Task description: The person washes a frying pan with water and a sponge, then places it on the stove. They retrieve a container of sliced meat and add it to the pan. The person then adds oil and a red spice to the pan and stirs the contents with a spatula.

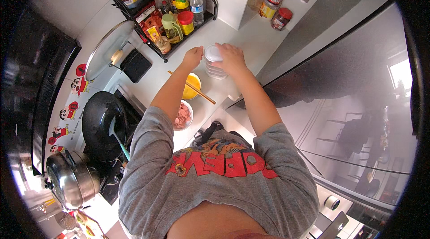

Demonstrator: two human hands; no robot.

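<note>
My right hand point(232, 58) lies over the top of a clear ribbed plastic jar point(215, 71), its fingers around the white lid point(213, 53). The jar stands upright on the white countertop. Just left of the lid is my left hand point(194, 59), with its fingers curled. Whether it pinches anything small, I cannot tell. Below my left forearm sits a bowl of beaten egg point(192, 83), partly hidden. A pair of wooden chopsticks point(203, 95) lies across its rim. Closer to my body is a white bowl of sliced pink meat point(183, 116), partly covered by the same arm.
A black two-tier rack point(168, 58) holds bottles and seasoning jars behind my hands. At left are a wok point(100, 121) with a turquoise-handled spatula point(117, 136), a steel pot point(74, 180) and a leaning glass lid point(104, 49). A glossy refrigerator point(336, 104) stands at right.
</note>
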